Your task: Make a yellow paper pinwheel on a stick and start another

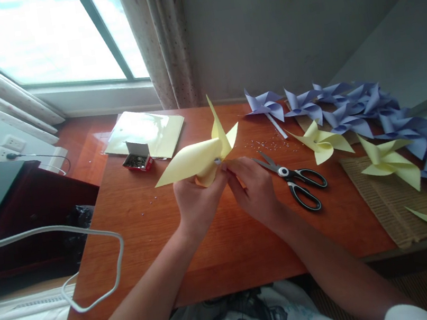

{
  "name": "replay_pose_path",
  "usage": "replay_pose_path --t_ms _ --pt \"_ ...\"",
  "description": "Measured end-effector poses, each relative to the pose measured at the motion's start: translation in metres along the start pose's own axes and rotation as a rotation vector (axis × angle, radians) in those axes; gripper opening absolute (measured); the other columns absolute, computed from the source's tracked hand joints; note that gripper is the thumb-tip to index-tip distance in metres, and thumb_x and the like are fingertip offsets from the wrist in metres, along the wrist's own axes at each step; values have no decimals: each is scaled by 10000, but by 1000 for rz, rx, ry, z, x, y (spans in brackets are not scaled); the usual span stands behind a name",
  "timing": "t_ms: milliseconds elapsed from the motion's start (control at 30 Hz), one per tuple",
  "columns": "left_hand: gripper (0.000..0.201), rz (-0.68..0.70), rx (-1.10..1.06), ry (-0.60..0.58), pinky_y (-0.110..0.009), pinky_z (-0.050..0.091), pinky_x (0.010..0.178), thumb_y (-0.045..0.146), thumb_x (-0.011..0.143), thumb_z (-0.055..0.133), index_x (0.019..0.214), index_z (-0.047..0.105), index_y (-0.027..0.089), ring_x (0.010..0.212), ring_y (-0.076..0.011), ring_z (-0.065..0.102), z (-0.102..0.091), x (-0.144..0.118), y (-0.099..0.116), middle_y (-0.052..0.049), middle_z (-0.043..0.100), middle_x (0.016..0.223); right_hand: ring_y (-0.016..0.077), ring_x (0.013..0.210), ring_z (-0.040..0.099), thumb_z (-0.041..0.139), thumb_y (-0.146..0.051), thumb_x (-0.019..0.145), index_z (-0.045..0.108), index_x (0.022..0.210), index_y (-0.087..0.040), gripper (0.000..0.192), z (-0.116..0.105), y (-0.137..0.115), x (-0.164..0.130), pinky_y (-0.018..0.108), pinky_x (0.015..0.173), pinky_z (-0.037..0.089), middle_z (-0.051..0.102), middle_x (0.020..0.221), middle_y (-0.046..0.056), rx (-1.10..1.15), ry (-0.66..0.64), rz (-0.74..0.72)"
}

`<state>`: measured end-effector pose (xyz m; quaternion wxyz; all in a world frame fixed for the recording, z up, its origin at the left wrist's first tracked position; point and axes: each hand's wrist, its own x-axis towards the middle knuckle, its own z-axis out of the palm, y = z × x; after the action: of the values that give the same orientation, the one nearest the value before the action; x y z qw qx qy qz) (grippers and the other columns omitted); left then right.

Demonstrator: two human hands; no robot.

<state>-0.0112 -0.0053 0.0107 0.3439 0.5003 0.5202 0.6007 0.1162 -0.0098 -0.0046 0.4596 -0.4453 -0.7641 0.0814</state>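
Raised above the table is a yellow paper pinwheel [197, 159], its blades curled in toward the middle. My left hand [197, 200] is closed on it from below, the thumb near its centre. The fingers of my right hand [252, 183] are pinched together right by that centre; whatever lies between those fingertips is too small to make out. Black-handled scissors [284, 172] lie partly spread just right of my right hand. A small red box [137, 161] with its lid up, holding tiny brassy pieces, sits to the left of the pinwheel.
Yellow paper sheets [149, 132] are stacked at the back left. Finished blue pinwheels [346, 121] and a few yellow pinwheels [321, 141] spread along the right, some over corrugated cardboard [380, 199]. Tiny beads [271, 144] are scattered near the scissors. A white cable [119, 243] loops over the left edge.
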Motion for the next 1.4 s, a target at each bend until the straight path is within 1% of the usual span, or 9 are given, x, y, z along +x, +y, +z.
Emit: replay_pose_path --t_ms 133,200,333,433,667,900,1033,1200,1400 --pt "311 41 -7 15 -355 577 960 313 728 839 985 767 153 1003 -255 732 -1 -2 -3 -90 782 1053 211 871 663 489 -187 1014 660 1073 -190 181 -3 0 3 352 776 541 726 947 89 44 33 32" --pt "345 68 13 -3 -357 566 982 313 732 840 1029 757 157 1050 -260 717 -2 -3 -5 -92 771 1077 207 864 670 502 -191 1007 655 1102 -192 180 -4 1 3 347 771 544 726 940 84 50 53 57" --pt "340 113 47 -86 -342 588 907 293 791 799 1109 744 185 976 -239 725 -4 -4 -7 -90 755 1048 202 858 699 531 -225 996 645 1124 -219 172 -4 3 3 335 763 561 747 950 63 67 86 121" --pt "331 163 55 -117 -330 587 866 267 823 772 1149 732 224 949 -226 713 -6 -4 -5 -88 727 1075 204 874 720 549 -238 987 647 1132 -223 175 -4 3 3 334 772 573 766 994 64 112 107 166" --pt "316 301 140 -181 -360 538 942 208 848 741 1161 698 197 1059 -242 652 -4 -4 -1 -97 660 1154 218 921 723 548 -248 975 657 1141 -219 200 -5 3 2 355 816 569 764 1017 72 211 70 263" --pt "294 305 165 -163 -335 551 888 191 888 685 1181 673 222 997 -210 665 -1 -7 -6 -79 649 1120 215 872 718 556 -252 961 669 1104 -225 184 -6 3 4 342 787 560 764 967 58 185 63 264" --pt "195 347 218 -193 -337 545 867 142 872 653 1059 683 187 1009 -217 640 -2 -8 -5 -81 646 1101 207 880 709 544 -244 970 664 1122 -232 195 -7 2 5 339 800 559 756 967 52 192 65 274" --pt "165 377 237 -228 -348 527 892 103 848 635 991 664 179 1025 -221 602 -1 -9 -2 -84 643 1113 192 853 691 548 -221 974 672 1102 -223 179 -10 2 7 328 786 546 738 952 50 177 71 252" --pt "232 348 244 -276 -381 498 963 179 905 625 1135 646 175 1108 -247 585 -1 -13 -3 -107 650 1178 182 895 663 573 -234 974 694 1080 -226 162 -14 3 11 317 800 543 690 977 46 279 65 302"
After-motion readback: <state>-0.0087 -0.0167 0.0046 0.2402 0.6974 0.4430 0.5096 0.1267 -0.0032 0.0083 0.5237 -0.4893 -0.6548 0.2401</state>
